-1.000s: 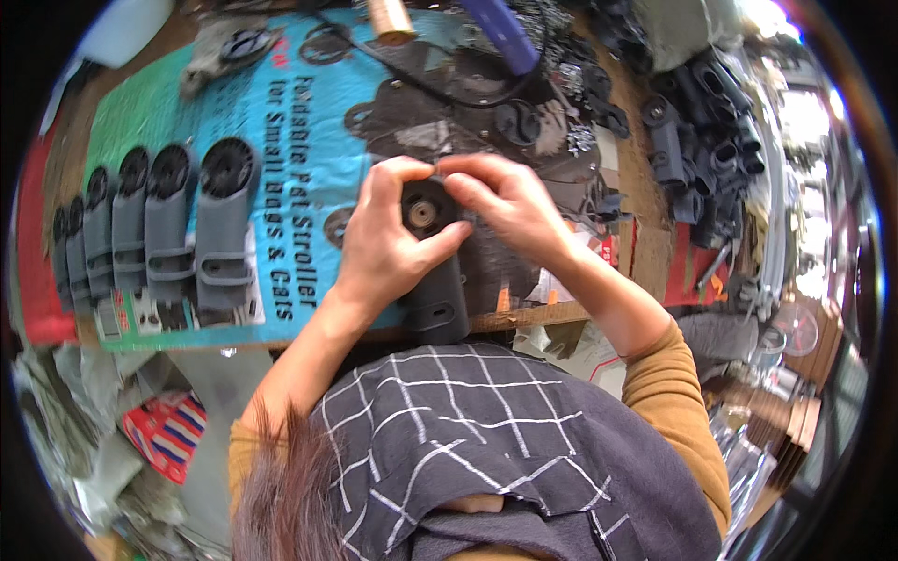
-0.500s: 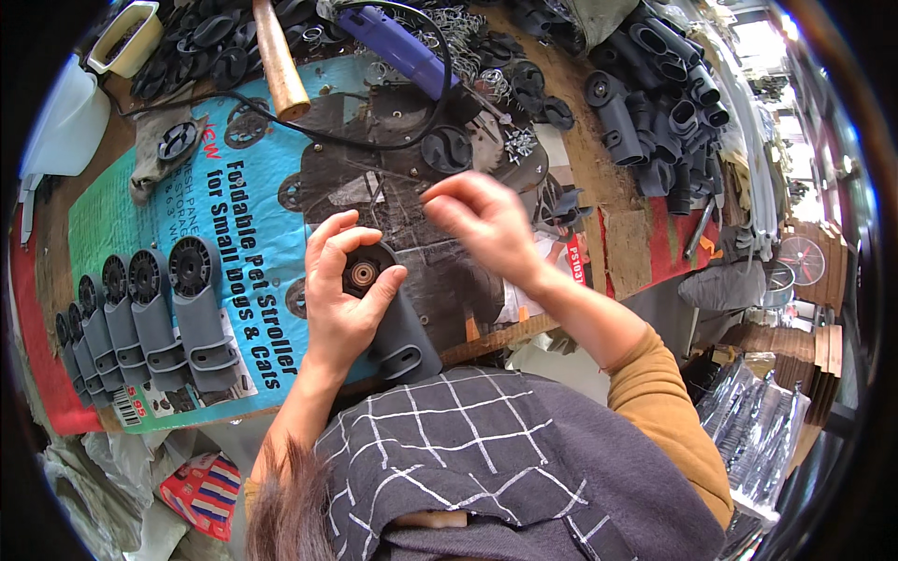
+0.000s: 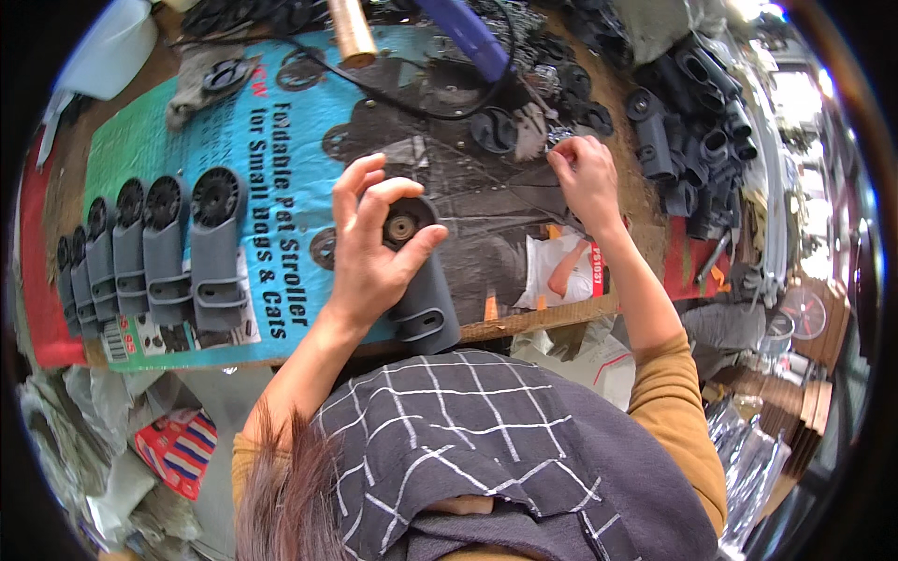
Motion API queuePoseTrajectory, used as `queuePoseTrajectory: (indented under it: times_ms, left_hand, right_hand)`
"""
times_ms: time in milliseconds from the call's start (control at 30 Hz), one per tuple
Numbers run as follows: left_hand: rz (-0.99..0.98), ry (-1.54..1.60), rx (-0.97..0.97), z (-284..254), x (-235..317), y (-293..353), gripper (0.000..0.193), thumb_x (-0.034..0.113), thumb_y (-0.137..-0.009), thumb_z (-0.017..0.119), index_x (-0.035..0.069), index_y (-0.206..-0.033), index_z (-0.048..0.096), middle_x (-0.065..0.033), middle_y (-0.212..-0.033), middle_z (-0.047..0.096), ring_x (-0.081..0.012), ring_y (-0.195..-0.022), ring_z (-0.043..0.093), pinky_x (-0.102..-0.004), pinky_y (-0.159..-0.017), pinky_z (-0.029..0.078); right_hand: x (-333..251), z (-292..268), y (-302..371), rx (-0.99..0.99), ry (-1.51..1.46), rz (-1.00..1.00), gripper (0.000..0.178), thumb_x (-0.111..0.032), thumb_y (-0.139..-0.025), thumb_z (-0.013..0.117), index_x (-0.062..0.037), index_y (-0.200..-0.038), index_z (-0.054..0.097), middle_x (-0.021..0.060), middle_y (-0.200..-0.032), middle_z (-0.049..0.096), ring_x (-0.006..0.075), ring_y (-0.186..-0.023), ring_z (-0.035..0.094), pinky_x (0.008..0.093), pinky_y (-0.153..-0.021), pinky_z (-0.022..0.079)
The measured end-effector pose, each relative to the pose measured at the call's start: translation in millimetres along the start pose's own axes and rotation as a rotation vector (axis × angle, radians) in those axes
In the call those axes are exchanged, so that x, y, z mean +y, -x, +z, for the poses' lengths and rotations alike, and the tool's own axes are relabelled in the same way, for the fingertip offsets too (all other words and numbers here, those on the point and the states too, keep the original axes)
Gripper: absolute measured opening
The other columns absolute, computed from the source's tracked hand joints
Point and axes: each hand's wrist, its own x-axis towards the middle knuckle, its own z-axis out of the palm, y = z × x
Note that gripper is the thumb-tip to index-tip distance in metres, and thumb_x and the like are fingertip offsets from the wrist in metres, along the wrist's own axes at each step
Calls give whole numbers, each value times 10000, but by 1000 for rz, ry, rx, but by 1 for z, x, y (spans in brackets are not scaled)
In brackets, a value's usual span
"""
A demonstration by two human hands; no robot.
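Observation:
My left hand [image 3: 374,248] is closed round the round black top of a grey plastic fitting [image 3: 428,297], thumb on one side and fingers on the other. A brass-coloured ring sits in the centre of that round top. The fitting's lower end, with a slotted clip, points toward me at the table's front edge. My right hand [image 3: 587,178] is at a small pile of shiny metal pieces [image 3: 559,136], its thumb and fingertips pinched together. Whatever lies between those fingertips is too small to make out.
Several similar grey fittings [image 3: 217,257] stand in a row at the left. A blue-handled tool [image 3: 468,42], a black cable [image 3: 412,114], a wooden handle [image 3: 353,37] and a black round cap [image 3: 493,130] lie beyond my hands. Grey tubular parts [image 3: 697,140] are heaped at the right.
My right hand has moved away from the fitting, rightward to the small metal pieces. My left hand still grips the fitting. The whole view has shifted with my head.

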Motion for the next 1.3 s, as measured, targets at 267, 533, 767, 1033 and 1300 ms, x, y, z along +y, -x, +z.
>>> queuePoseTrajectory:
  times_ms: [267, 533, 767, 1033, 1300]
  left_hand:
    - [30, 11, -21, -2, -4, 1, 398, 191, -716, 851, 90, -1000, 591, -157, -1363, 402, -312, -1202, 459, -426, -1014, 394]
    - [24, 53, 2, 0, -4, 1, 311, 192, -714, 846, 84, -926, 646, -156, -1312, 448, -339, -1187, 471, -426, -1007, 404]
    - [54, 27, -25, -3, -4, 2, 177, 195, -781, 790, 85, -885, 697, -157, -1309, 485, -333, -1214, 482, -424, -1024, 390]
    - [15, 83, -35, -3, -3, 4, 128, 118, -835, 713, 24, -906, 664, -177, -1268, 471, -321, -1180, 495, -388, -993, 407]
    - [28, 82, -2, -2, -2, 3, 160, 115, -791, 751, 39, -879, 640, -169, -1255, 479, -331, -1178, 492, -388, -984, 410]
  right_hand:
    - [-45, 26, 3, 89, -151, -207, 103, -120, -821, 702, -26, -815, 660, 111, -834, 624, 292, -844, 579, 383, -798, 451]
    - [-76, 0, 41, -197, -690, -186, 86, -83, -814, 734, -23, -849, 682, 69, -805, 609, 185, -787, 580, 302, -700, 473]
    - [-97, -10, 59, -379, -767, -238, 91, -63, -882, 652, -1, -939, 688, 101, -937, 627, 208, -869, 612, 316, -777, 491]
    - [-59, -1, -46, 248, -624, -60, 140, -117, -887, 625, -9, -945, 693, 119, -896, 686, 262, -810, 648, 350, -779, 509]
    - [-51, 58, -157, -63, -145, -189, 652, -443, -696, 747, -30, -1178, 598, 204, -993, 682, 332, -941, 665, 398, -844, 508]
